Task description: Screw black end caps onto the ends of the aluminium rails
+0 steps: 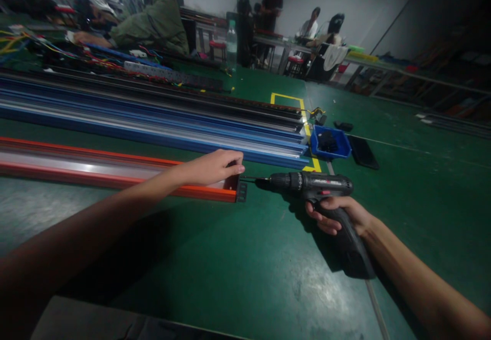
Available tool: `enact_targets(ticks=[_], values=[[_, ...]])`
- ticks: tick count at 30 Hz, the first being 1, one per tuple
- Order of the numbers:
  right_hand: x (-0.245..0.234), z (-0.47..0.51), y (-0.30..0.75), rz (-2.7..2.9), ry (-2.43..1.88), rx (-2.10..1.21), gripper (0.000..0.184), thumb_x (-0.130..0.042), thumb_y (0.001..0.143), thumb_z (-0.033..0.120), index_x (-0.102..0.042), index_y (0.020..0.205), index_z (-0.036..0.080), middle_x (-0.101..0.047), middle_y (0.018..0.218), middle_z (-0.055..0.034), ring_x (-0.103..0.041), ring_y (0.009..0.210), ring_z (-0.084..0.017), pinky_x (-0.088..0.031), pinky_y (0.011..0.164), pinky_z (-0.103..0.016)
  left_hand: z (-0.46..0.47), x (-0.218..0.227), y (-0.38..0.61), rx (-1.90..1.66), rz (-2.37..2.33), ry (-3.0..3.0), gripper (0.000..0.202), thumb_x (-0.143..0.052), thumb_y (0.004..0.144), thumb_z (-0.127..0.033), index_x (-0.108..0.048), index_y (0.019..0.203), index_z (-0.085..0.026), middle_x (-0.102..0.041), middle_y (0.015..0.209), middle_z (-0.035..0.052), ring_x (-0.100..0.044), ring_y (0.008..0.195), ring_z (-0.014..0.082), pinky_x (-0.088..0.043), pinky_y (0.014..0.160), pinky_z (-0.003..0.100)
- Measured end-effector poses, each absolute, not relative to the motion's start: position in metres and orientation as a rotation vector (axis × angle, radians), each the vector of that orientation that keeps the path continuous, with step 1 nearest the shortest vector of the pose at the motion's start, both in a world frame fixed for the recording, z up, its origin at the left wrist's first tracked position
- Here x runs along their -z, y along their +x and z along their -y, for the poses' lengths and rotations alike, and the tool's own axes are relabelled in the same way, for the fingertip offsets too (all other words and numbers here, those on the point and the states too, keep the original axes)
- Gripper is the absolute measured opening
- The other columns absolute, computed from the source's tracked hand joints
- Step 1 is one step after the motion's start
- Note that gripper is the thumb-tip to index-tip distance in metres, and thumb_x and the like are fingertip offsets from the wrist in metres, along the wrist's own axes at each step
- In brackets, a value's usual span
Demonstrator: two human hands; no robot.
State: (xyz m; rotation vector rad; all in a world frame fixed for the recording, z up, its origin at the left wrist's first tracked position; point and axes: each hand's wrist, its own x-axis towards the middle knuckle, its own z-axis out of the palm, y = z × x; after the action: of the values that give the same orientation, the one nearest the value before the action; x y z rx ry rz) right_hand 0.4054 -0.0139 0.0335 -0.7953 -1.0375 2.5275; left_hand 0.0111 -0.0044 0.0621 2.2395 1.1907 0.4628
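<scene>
My left hand rests curled over the right end of a long orange rail that lies on the green floor, fingers pressed on its top edge next to a black end cap. My right hand grips the handle of a black cordless drill. The drill lies level, and its bit touches the black end cap of the rail.
Several long blue and dark rails lie side by side behind the orange one. A blue bin with dark parts and a black flat object sit to the right. Seated people work at tables with coloured wires at the back.
</scene>
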Motion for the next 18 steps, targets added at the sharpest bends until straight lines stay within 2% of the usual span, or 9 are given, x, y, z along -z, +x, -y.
enact_targets(ticks=[18], values=[[-0.0327,0.0137,0.4057,1.014,-0.797,-2.536,0.020,-0.065,0.087,0.021,-0.072,0.098,0.007,-0.065,0.076,-0.0035,-0.046,0.043,-0.004,-0.052,0.049,-0.020,0.0047,-0.0629,0.0113,-0.449,-1.185,2.230,0.033,-0.048,0.102,-0.045,-0.053,0.083,-0.019,-0.062,0.083,0.0011,-0.053,0.075,0.0148,-0.035,0.069,0.029]])
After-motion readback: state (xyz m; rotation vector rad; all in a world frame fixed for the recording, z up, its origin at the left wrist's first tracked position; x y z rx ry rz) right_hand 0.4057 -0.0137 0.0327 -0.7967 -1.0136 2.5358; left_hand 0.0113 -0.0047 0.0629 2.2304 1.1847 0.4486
